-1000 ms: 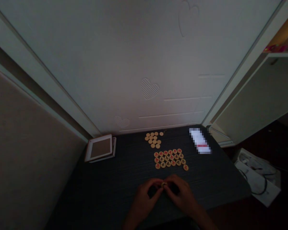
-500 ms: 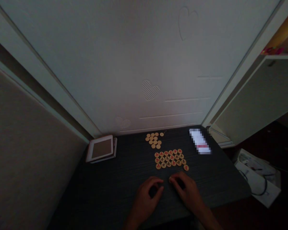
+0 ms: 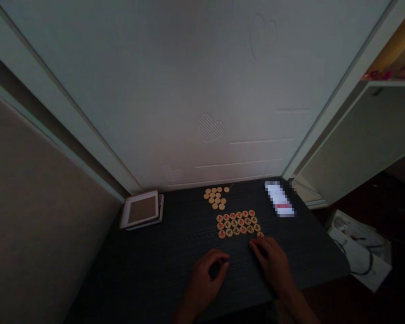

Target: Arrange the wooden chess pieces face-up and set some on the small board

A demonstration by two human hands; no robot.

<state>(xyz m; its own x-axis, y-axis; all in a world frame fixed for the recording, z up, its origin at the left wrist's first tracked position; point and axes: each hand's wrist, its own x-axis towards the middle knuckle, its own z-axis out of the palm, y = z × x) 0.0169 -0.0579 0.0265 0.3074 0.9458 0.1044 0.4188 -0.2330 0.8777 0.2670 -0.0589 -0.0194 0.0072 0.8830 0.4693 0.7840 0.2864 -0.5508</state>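
Several round wooden Chinese chess pieces (image 3: 236, 222) lie face up in three rows on the dark table, marked with red or black characters. One red-marked piece (image 3: 260, 235) sits just off the lower right corner of these rows, partly behind my right hand (image 3: 268, 256). That hand pinches thumb and finger together on a chess piece, mostly hidden by the fingertips. My left hand (image 3: 207, 274) rests below the rows, fingers curled with a gap between thumb and forefinger and nothing in it. Farther back, a loose cluster of blank-side-up pieces (image 3: 217, 200) lies near the wall.
Stacked frame-like flat objects (image 3: 143, 209) lie at the table's left. A blurred-out bright rectangular item (image 3: 279, 199) is at the back right. The white panel (image 3: 175, 90) bounds the table behind. A white box with a dark cord (image 3: 366, 265) stands off the right edge.
My right hand has moved right and slightly away from me, close to the separate red-marked piece. My left hand has stayed where it was.
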